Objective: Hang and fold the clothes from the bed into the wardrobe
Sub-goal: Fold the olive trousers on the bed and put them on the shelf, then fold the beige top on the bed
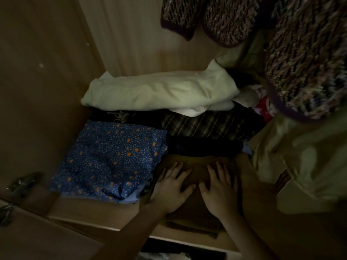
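Observation:
I look down into a dim wardrobe. A folded brown garment (pixel 197 209) lies on the wardrobe shelf (pixel 97 212) at the front. My left hand (pixel 171 188) and my right hand (pixel 218 190) rest flat on top of it, side by side, fingers spread and pointing inward. Neither hand grips anything. To the left of the brown garment sits a folded blue cloth with orange flecks (pixel 110 158).
Behind lie a folded cream cloth (pixel 159 91), a dark plaid piece (pixel 204 126) and a dark folded item (pixel 204 147). A knitted multicolour cardigan (pixel 300 53) and a beige garment (pixel 304 160) hang at the right. The wardrobe side wall (pixel 37 91) stands at the left.

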{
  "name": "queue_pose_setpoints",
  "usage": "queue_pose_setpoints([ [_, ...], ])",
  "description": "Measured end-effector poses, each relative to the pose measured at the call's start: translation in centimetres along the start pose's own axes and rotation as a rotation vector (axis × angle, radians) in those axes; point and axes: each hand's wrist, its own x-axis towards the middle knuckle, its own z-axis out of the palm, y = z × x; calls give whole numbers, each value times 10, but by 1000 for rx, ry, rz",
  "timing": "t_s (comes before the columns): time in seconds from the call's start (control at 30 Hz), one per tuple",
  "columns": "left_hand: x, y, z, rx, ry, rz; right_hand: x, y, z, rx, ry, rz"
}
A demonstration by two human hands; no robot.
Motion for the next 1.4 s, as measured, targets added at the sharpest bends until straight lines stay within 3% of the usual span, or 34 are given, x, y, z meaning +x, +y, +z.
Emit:
queue_pose_setpoints([
  [0.23, -36, 18, -28, 65, 102, 93, -4, -3, -33, -17, -209, -28],
  [0.4, -73, 37, -53, 95, 142, 92, -56, -11, -81, 16, -16, -121],
  [0.57, -119, 47, -72, 15, 162, 163, -133, -28, -103, 21, 64, -92],
  [0.87, -215, 49, -75, 67, 310, 479, -296, -34, -91, -114, 203, 136],
  [1.0, -273, 74, -64, 61, 163, 613, -379, -35, -81, -134, 248, 261],
  [1.4, -436, 206, -49, -45, 85, 1062, -612, -2, -92, -69, 527, 656],
])
